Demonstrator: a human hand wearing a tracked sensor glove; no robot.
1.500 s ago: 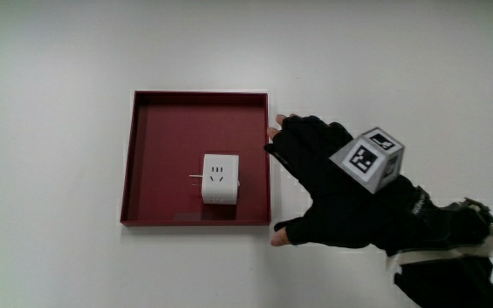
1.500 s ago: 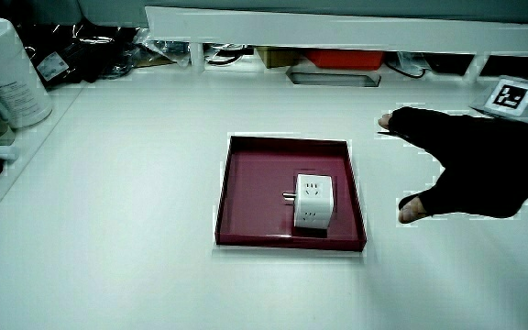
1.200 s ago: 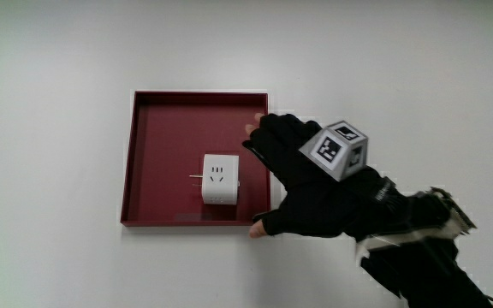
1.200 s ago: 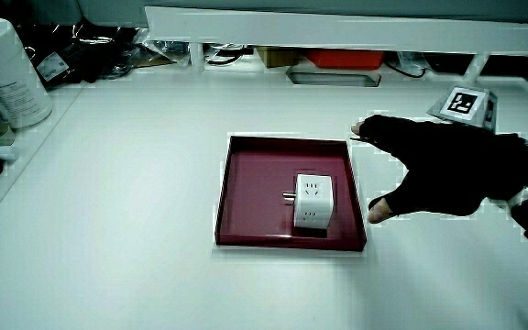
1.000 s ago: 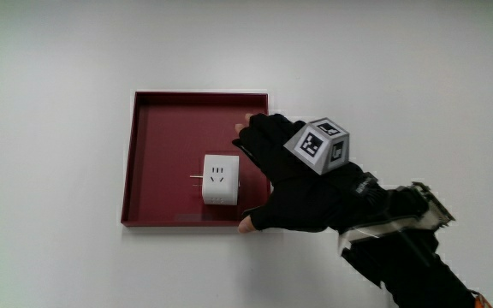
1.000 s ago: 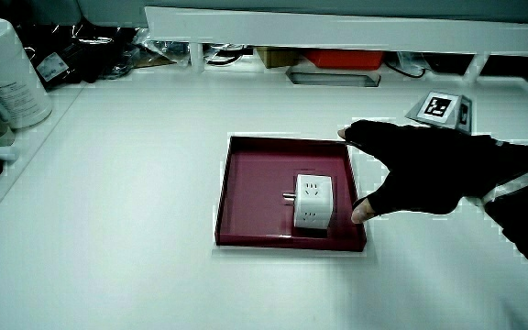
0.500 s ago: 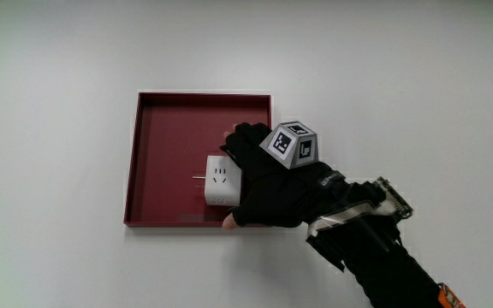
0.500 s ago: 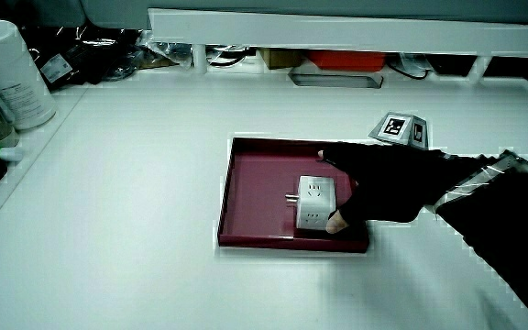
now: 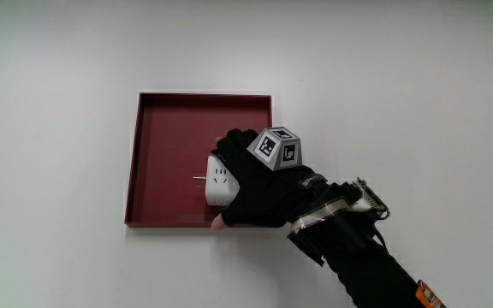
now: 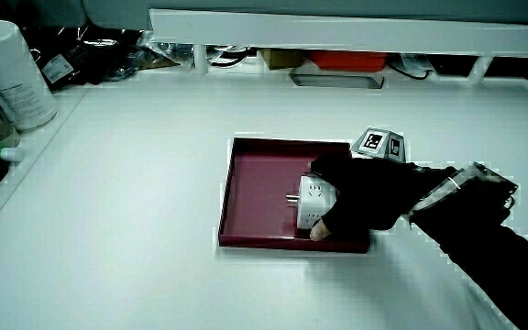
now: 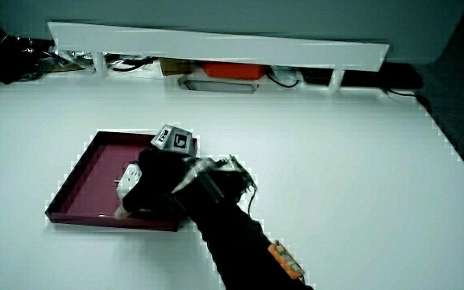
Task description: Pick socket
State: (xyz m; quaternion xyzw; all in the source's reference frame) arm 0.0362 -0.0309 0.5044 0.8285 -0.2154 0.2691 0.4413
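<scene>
My fingers [image 9: 228, 142] and thumb curl around the white socket [image 9: 218, 183], gripping it | my hand [image 9: 259, 184] covers its side | socket sits in the red tray [image 9: 165, 111], on the table [image 9: 58, 85] | risk, I think: the smooth cube may slip on lifting; its metal prongs may catch the tray floor.
</scene>
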